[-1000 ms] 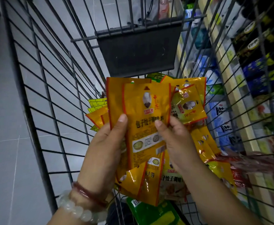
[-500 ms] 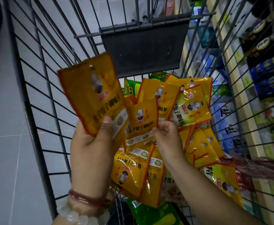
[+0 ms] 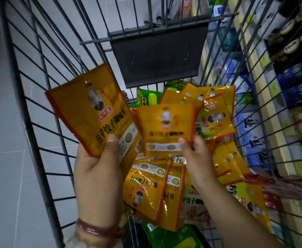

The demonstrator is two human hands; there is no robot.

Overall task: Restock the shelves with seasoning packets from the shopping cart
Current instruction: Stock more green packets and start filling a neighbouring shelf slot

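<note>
Dim, slightly blurred, wide-angle edge distortion

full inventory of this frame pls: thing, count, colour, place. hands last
shopping cart: one, grey wire, fills the view; dark flap on its far end
held packet: one, orange-yellow, raised at the left
second held packet: one, orange-yellow, centre, above the pile
seasoning packets: many, count unclear, orange-yellow, heaped in the cart
green packets: a few, at the pile's far edge and near end
store shelves: right of the cart, blue, white and dark goods
floor: grey tiles, left
bracelets: red and pale, left wrist
left hand: grip on the held packet
right hand: grip on the second held packet
</note>
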